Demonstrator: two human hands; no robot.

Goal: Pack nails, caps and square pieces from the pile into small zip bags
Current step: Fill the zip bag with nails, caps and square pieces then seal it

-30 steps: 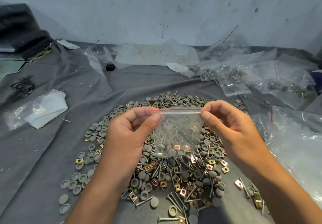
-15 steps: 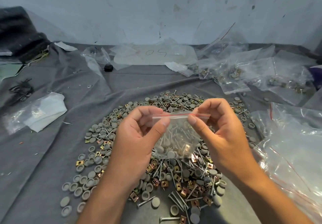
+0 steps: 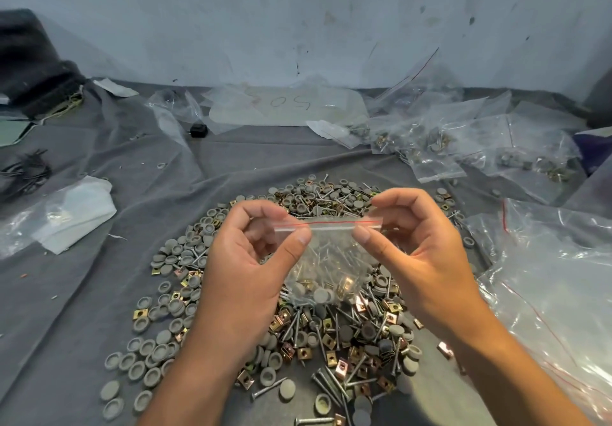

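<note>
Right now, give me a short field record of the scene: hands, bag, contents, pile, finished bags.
left hand: pinches the bag's top edge
right hand: pinches the same edge
small clear zip bag with red line: held above the pile
contents: nails, grey caps, a brass square piece
loose pile of nails, grey caps and brass squares: on grey cloth
filled clear bags: far right

Over the last second both hands drew in along the top of the small zip bag (image 3: 326,260). The left hand (image 3: 245,260) slid its thumb pinch rightward along the red-lined seal strip; the right hand (image 3: 420,253) slid its pinch leftward, so the thumbs ended closer together than before. The bag's ends then stuck out past both thumbs. The bag, holding nails, caps and square pieces, stayed raised over the pile (image 3: 331,342).
</note>
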